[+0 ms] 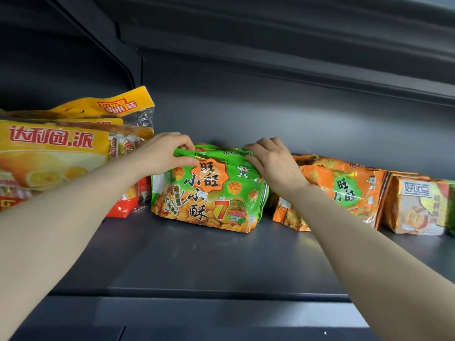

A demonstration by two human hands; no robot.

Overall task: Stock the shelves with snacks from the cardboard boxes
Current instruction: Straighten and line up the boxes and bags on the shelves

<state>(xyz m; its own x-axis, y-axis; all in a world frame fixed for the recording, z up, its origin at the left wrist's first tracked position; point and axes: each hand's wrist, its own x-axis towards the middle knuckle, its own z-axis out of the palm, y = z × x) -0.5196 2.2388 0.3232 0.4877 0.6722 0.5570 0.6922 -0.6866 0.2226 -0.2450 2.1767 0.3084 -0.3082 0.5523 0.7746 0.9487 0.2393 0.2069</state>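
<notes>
Snack bag: the glossy green plastic snack bag (209, 193), printed with orange puffs and black characters, stands upright near the middle of the shelf. Its front faces you.
Shelf: the dark grey metal shelf (197, 254) carries the bag on its board, set back towards the rear wall, with bare board in front of it.
Your left hand: your left hand (162, 151) pinches the bag's crimped top seam at its left corner. Its fingers (183, 141) curl over the seam and the thumb lies in front.
Your right hand: your right hand (273, 161) grips the same seam at the right corner, fingers (253, 146) hooked over the top.
Right neighbour: a shiny orange snack bag (344, 193) of similar design stands just beside the green one. You cannot tell whether they touch.
Far right: a tan and orange biscuit pack (416, 207) sits against the orange bag.
Left neighbour: a small red plastic packet (125, 205) lies just beside the green bag's lower left edge.
Far left: large yellow pie bags (49, 153) are stacked flat, with your left forearm crossing in front of them.
</notes>
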